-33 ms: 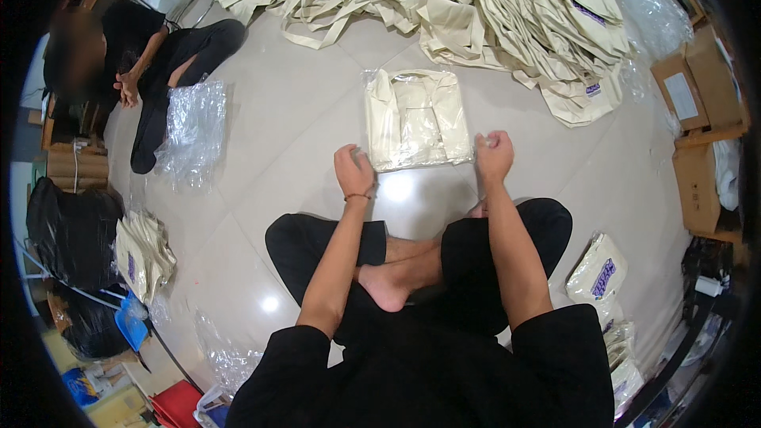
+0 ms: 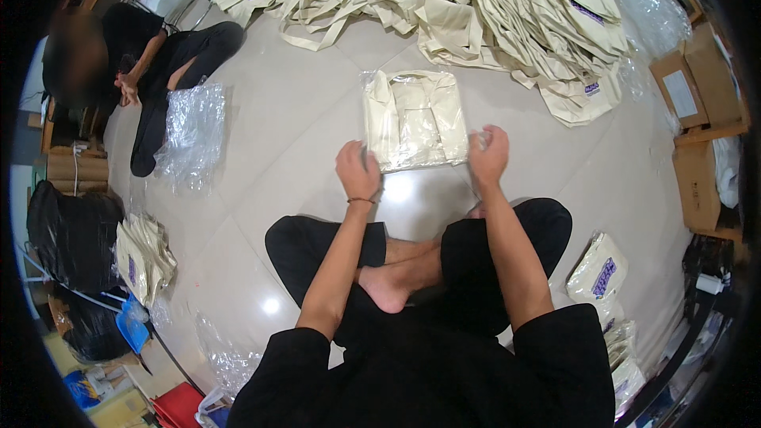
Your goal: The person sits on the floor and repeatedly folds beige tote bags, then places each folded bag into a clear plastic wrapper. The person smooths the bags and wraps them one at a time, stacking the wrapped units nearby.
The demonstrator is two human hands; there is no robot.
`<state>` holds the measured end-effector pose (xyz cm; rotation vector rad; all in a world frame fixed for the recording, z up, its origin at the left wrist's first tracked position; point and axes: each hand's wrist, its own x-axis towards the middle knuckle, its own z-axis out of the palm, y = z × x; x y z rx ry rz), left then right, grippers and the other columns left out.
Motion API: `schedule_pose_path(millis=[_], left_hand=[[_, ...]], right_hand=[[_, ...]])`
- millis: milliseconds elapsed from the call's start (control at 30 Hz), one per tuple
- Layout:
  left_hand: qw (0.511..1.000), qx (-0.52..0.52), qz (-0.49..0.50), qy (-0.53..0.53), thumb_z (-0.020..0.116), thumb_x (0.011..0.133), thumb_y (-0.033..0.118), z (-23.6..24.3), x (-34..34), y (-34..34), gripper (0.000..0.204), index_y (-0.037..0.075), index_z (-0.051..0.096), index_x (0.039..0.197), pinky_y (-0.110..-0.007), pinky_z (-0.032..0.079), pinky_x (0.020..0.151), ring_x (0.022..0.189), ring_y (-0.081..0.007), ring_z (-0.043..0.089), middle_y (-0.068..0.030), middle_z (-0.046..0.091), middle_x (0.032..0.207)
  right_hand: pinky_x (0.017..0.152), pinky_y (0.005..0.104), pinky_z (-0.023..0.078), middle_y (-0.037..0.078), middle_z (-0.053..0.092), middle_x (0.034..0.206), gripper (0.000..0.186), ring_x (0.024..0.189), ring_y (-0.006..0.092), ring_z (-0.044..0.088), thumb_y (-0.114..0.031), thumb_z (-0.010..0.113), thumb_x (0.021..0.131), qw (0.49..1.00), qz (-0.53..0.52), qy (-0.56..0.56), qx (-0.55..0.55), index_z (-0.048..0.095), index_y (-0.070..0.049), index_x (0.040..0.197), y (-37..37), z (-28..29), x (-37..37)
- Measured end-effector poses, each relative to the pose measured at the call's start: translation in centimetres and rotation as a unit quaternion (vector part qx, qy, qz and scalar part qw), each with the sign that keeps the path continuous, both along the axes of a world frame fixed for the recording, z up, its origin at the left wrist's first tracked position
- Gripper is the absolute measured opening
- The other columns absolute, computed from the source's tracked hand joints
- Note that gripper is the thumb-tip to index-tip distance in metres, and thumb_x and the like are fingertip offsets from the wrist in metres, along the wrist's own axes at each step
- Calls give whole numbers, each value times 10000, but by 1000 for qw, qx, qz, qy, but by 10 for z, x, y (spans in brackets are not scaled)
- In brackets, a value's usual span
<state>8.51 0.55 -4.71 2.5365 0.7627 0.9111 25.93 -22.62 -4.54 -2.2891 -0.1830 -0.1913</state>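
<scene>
A folded cream cloth bag in a clear plastic sleeve (image 2: 416, 123) lies flat on the floor in front of me. My left hand (image 2: 358, 170) is at the package's lower left corner, its fingers loosely bent and apart. On the other side, my right hand (image 2: 488, 155) is beside the lower right edge, thumb and curled fingers spread and slightly blurred. Neither hand grips anything that I can see; whether the fingertips touch the plastic is unclear.
A large heap of cream bags (image 2: 507, 16) spreads across the far floor. At the left sits another person (image 2: 135, 55) by clear plastic sleeves (image 2: 193, 131). Packed bags (image 2: 143, 257) rest at the left, more packed bags (image 2: 598, 269) at the right, near cardboard boxes (image 2: 694, 83).
Both my hands have moved inward, closer to the package's sides. My right hand's fingers have spread from a more closed shape. The package has hardly shifted.
</scene>
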Motion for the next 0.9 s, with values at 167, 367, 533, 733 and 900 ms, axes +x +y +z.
schedule_pose_path(millis=[167, 367, 533, 733, 900], left_hand=[[937, 35, -233, 258, 616, 967, 434, -5, 16, -56, 815, -40, 342, 1571, -582, 175, 1249, 1573, -414, 182, -268, 235, 1678], [972, -120, -36, 200, 574, 1002, 443, -31, 21, -50, 857, -92, 242, 1584, -600, 131, 1255, 1581, -465, 54, -303, 89, 1698], [984, -151, -2, 97, 646, 975, 330, -43, 13, -23, 694, -92, 448, 1489, -506, 370, 1126, 1280, -459, 498, -317, 531, 1398], [918, -365, 60, 145, 845, 820, 423, -26, -16, -15, 606, -33, 698, 1192, -378, 537, 715, 769, -252, 665, -158, 712, 915], [679, -731, -38, 49, 883, 824, 215, -25, -35, -18, 274, 61, 658, 848, -285, 396, 458, 523, -95, 517, -13, 631, 719]], right_hand=[[1232, 561, 243, 217, 338, 1636, 752, 1513, 449, 289, -386, 606, 998, 920, 322, -104, -196, 342, 25, 1570, 37, -1, -49], [1241, 624, 163, 274, 168, 1694, 1057, 1568, 482, 118, -704, 550, 937, 926, 250, 12, -283, 233, 41, 1616, 34, -6, -33], [1247, 637, 114, 312, 111, 1691, 1331, 1567, 507, 66, -879, 614, 747, 908, 284, 21, -307, 160, -10, 1647, 30, 2, -31], [1261, 630, 111, 314, 149, 1682, 1382, 1547, 549, 105, -776, 804, 640, 881, 365, 17, -301, 162, -109, 1666, 37, 17, -56], [1230, 627, 232, 246, 252, 1677, 1156, 1497, 525, 296, -448, 886, 701, 886, 368, -11, -283, 281, -148, 1639, 29, 22, -66]])
